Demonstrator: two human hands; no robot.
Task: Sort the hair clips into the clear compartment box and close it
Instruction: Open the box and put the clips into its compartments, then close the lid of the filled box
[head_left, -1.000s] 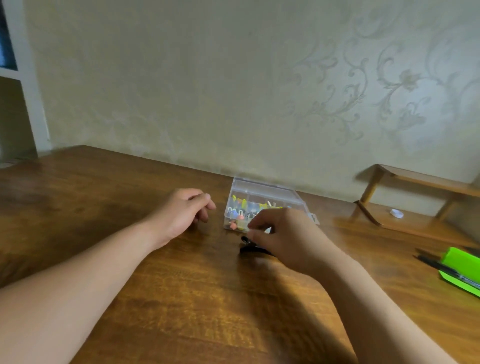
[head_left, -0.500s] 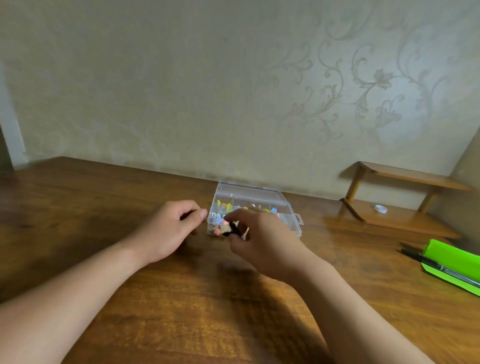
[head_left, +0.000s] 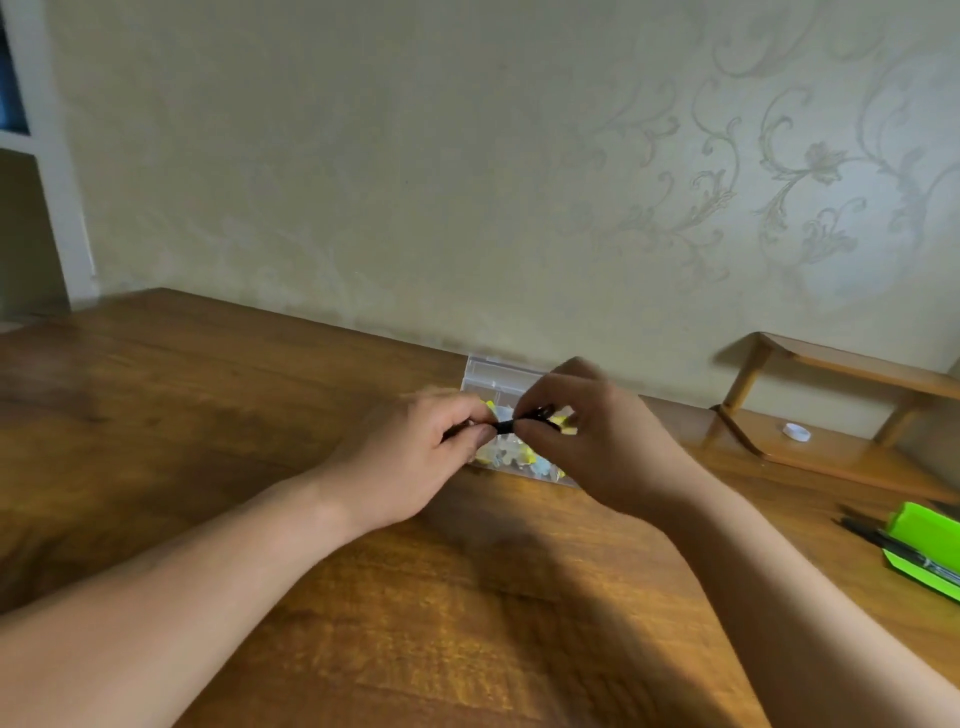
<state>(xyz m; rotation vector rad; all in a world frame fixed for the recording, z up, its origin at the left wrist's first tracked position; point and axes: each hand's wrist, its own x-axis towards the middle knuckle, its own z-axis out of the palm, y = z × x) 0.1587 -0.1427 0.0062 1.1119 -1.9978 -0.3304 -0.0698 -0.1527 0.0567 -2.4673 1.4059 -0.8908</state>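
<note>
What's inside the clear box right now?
Small yellow and pale blue clips show in the clear box, near its front. The left grip and right grip, both pinching a black clip, cover the middle; its contents there cannot be seen.

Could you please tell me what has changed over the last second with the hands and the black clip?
The right hand lifted the black hair clip off the table and raised it in front of the clear compartment box. The left hand, idle on the table earlier, came over and now pinches the clip's other end, so both hands hold it. The box stayed in place near the wall.
</note>
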